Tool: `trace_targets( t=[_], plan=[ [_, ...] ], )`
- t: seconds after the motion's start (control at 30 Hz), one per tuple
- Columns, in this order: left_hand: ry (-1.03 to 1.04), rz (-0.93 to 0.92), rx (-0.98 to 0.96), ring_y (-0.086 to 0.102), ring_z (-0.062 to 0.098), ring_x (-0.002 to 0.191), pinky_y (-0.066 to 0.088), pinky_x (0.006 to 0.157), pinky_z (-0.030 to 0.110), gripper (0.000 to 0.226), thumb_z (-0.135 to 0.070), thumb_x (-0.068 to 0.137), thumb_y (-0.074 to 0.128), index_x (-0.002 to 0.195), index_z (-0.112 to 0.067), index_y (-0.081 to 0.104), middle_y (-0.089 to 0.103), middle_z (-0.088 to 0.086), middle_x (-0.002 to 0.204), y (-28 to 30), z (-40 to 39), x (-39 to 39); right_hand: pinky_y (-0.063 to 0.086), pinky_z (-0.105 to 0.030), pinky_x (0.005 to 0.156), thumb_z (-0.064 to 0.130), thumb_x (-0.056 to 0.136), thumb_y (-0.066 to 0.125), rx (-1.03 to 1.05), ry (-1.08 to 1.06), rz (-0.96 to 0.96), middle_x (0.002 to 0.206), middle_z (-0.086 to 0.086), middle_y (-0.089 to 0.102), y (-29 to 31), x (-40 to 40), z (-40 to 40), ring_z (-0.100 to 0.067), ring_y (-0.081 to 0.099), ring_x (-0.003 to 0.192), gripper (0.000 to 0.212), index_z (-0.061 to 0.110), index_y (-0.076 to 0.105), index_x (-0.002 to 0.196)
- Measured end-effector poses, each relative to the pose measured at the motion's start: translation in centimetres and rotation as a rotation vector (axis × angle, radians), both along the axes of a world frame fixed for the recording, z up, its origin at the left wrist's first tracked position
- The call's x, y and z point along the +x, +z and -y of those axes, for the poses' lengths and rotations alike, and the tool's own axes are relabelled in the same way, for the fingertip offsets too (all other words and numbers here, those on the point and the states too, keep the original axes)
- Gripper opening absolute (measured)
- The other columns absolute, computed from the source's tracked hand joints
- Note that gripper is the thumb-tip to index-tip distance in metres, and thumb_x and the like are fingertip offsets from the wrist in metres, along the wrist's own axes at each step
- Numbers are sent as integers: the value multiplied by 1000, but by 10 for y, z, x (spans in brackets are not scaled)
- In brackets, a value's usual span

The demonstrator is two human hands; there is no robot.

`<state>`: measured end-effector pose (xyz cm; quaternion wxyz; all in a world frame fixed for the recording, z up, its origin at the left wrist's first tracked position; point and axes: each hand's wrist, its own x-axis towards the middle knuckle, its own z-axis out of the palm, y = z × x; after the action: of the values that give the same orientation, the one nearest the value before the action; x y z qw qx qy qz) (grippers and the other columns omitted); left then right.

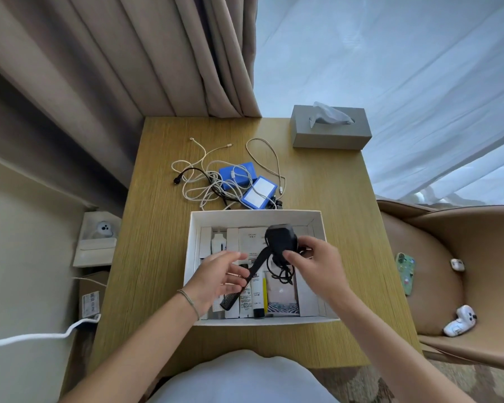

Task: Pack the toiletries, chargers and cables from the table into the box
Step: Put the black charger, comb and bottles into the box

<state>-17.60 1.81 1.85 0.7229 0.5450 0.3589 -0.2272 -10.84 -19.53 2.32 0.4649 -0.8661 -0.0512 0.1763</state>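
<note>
Taking the white cardboard box [317, 225] as the clock's centre, the tangle of cream and black cables [204, 181] sprawls on the wooden table [157, 228] at about eleven o'clock, well clear of the rim. Just right of it, at twelve, two blue rectangular power packs [248, 181] lie among the loops, the nearer one almost touching the box's far wall. These look like what is left to pack.

Inside the box the toiletries seem settled: white cartons stand along the left and far side, a black plastic comb [232, 299] lies at seven o'clock, and a white tube with a black cap [258, 298] at six beside a flat pale sachet [282, 298]. I judge the task a little past halfway.

The left hand [218, 279] hovers over the box's left half, fingers spread and loosely curled, gripping nothing that I can make out; a black strap-like piece runs just past its fingertips.

The right hand [314, 263] holds a black charger block with its bundled cord [280, 242] above the box's centre. The thumb presses the block's near face, the other fingers wrap behind it at three o'clock, and the cord dangles below the thumb towards the sachet.
</note>
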Motion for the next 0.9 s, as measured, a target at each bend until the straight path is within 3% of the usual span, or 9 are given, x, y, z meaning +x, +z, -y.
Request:
trace_targets(
  t=[0.1,0.2,0.4,0.5,0.63,0.9],
  plan=[
    [-20,19,59,66,20,68,56,66,32,23,-20,102,49,112,-11,69,72,10,80,-5,-8,-4,59,-29,65,32,87,73,-167,-20,-150,73,9,73,-5,15,-5,-10,71,70,5,30,71,83],
    [-19,25,85,66,22,70,56,68,33,23,-18,103,48,109,-12,70,72,12,83,-8,-12,-8,61,-40,69,35,90,66,-333,-19,-226,77,-2,74,-15,29,-18,-24,73,72,19,17,68,83],
    [-42,7,114,67,18,66,57,63,29,22,-17,102,49,107,-14,70,72,9,81,-16,-14,-9,43,-30,58,38,97,54,-507,26,-304,77,-4,65,-36,41,-36,-24,62,71,30,11,60,85],
    [-62,9,144,67,17,66,57,64,29,22,-18,101,50,105,-15,71,73,9,82,-18,-16,-8,49,-34,68,35,100,51,-504,30,-340,84,-10,68,-44,43,-37,-31,66,79,30,7,61,93],
    [-107,19,209,66,18,69,57,65,28,21,-17,101,49,103,-17,70,72,11,86,-17,-18,-7,54,-40,80,35,104,45,-619,72,-292,107,-17,69,-49,44,-35,-36,67,99,34,4,53,115],
    [-254,86,344,63,16,69,53,66,28,19,-15,100,48,103,-16,67,70,8,84,-6,-18,3,42,-36,63,28,103,49,-829,141,-18,101,-12,72,-53,35,-41,-36,69,93,22,11,49,117]
  ],
)
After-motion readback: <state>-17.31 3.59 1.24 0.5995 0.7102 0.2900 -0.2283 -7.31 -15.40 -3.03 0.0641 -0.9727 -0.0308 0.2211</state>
